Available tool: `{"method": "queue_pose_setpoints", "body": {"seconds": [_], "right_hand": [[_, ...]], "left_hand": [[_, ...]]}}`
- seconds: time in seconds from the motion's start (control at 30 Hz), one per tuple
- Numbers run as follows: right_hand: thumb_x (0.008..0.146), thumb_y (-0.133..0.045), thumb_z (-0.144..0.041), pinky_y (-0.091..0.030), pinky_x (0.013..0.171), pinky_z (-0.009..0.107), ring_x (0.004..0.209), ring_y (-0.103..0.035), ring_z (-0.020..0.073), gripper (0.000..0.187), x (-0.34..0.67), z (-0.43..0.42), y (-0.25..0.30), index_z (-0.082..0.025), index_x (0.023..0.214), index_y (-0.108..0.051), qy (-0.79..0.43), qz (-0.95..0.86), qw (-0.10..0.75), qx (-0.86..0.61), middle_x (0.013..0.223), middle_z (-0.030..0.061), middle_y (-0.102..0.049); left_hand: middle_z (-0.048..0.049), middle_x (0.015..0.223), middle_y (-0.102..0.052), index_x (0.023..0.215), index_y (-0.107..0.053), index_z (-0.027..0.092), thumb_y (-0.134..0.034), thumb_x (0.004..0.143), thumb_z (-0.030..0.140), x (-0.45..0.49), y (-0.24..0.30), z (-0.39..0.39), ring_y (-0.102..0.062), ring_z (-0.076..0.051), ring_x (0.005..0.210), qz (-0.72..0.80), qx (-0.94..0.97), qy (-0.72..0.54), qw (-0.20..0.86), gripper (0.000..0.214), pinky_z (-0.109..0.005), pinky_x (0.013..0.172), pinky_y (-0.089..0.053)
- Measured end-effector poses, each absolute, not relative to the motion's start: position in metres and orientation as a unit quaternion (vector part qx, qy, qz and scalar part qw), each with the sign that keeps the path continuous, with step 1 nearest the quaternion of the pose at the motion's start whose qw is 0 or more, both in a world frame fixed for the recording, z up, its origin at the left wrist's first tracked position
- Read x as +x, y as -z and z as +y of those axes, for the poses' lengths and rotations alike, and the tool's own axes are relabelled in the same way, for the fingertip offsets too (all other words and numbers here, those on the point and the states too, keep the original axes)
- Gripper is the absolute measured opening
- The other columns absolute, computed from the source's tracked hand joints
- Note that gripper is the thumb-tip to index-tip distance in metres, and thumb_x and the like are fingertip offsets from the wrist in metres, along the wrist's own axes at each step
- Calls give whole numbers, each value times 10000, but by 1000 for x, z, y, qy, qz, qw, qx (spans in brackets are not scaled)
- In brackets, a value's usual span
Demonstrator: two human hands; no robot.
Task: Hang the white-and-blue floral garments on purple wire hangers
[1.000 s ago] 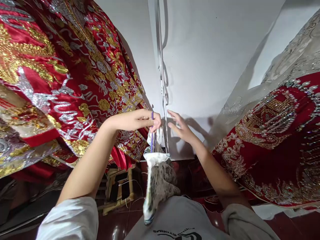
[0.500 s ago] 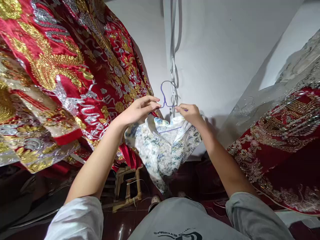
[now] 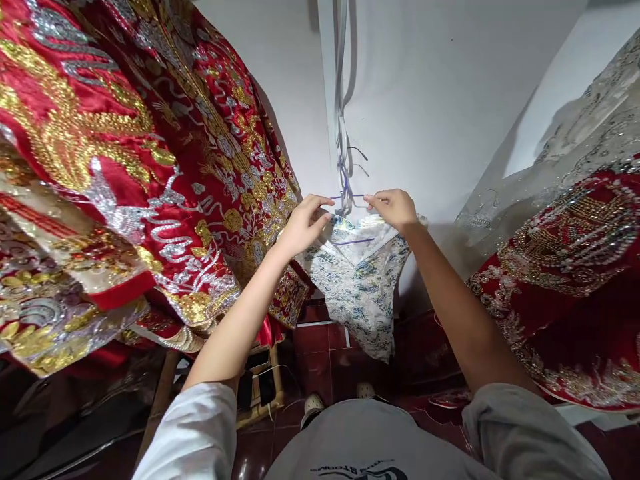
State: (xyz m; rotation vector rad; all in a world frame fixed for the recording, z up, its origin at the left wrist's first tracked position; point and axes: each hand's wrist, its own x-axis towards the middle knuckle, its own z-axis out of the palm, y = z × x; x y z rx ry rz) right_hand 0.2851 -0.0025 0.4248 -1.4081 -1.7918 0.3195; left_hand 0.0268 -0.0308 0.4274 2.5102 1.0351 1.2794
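Observation:
A small white garment with a blue-green print hangs on a thin purple wire hanger against the white wall. My left hand pinches the hanger's left shoulder and the cloth there. My right hand is closed on the hanger's right shoulder. The hanger's hook reaches up to a strip of grey cords running down the wall.
Heavy red robes with gold and silver embroidery hang close on the left. Another red beaded robe and a sheer beaded white fabric hang on the right. Below are dark red floor tiles and a wooden stool.
The garment went from dangling edge-on in my left hand to spread between both hands on the hanger. Both hands have since moved forward toward the wall, and the hook is now at the cords.

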Motion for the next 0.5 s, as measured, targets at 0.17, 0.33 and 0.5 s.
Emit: {"method": "queue_pose_setpoints", "body": {"seconds": [0.17,0.33,0.5], "right_hand": [[937,-590,-494,-389,671,288,770,-653,209,375,293,-14,-408,-192,857,-798,-100,-714,421,-551,749,44,-731],[928,-612,-355,-477,784,317,898,-695,228,214,292,-12,-388,-248,992,-785,-98,-725,443,-518,957,27,-782],[935,-573,-274,-506,960,416,1083,-657,261,268,296,-10,-366,-243,1140,-744,-33,-737,491,-464,1099,77,-753]], "left_hand": [[-64,1079,-651,1035,-638,215,-568,976,266,53,-357,-51,-608,-213,1086,355,713,-603,39,105,-374,975,-490],[-26,955,-537,1026,-527,207,-790,803,369,87,-260,-51,-542,-161,863,498,483,-707,139,381,-284,810,-460],[46,671,-417,741,-449,211,-746,809,523,103,-234,-29,-410,-122,636,513,444,-669,303,436,-243,623,-363]]}}
